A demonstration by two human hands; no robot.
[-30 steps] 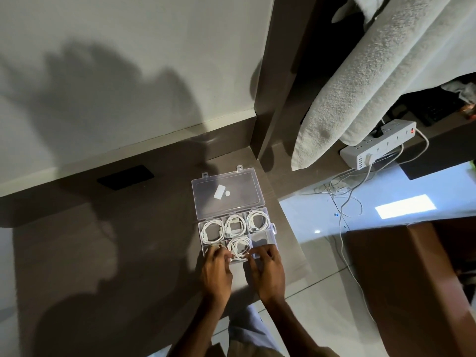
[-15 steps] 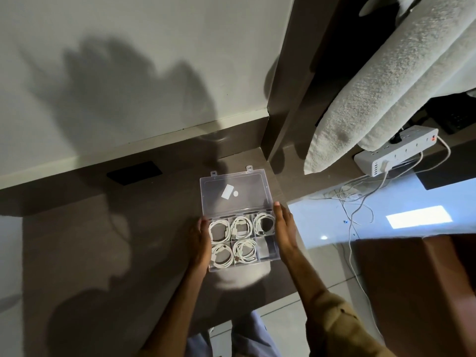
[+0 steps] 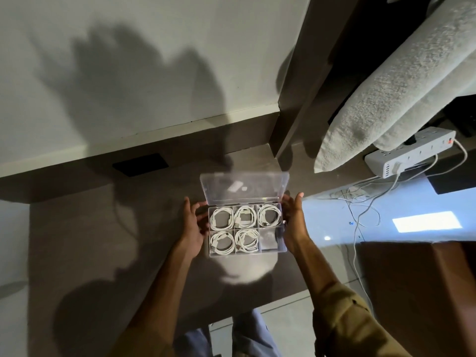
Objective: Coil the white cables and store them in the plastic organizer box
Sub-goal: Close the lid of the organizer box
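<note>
A clear plastic organizer box [image 3: 247, 251] sits on a dark brown table [image 3: 103, 240] right in front of me. Several of its compartments each hold a coiled white cable [image 3: 246, 217]; the near right compartment [image 3: 270, 239] looks empty. The clear lid [image 3: 244, 188] stands tilted up from the far side and looks blurred. My left hand [image 3: 193, 225] presses against the box's left side, fingertips up at the lid's left corner. My right hand [image 3: 293, 222] grips the right side, fingers touching the lid's right edge.
A black flat rectangle [image 3: 140, 164] lies at the table's back near the wall. To the right, a white power strip [image 3: 409, 155] sits on a ledge with loose white wires [image 3: 360, 202] trailing over the glossy floor. A grey padded cushion [image 3: 386, 86] hangs above it.
My hands left the near compartments and went to the box's two sides. The lid, lying flat open before, has swung up from the table.
</note>
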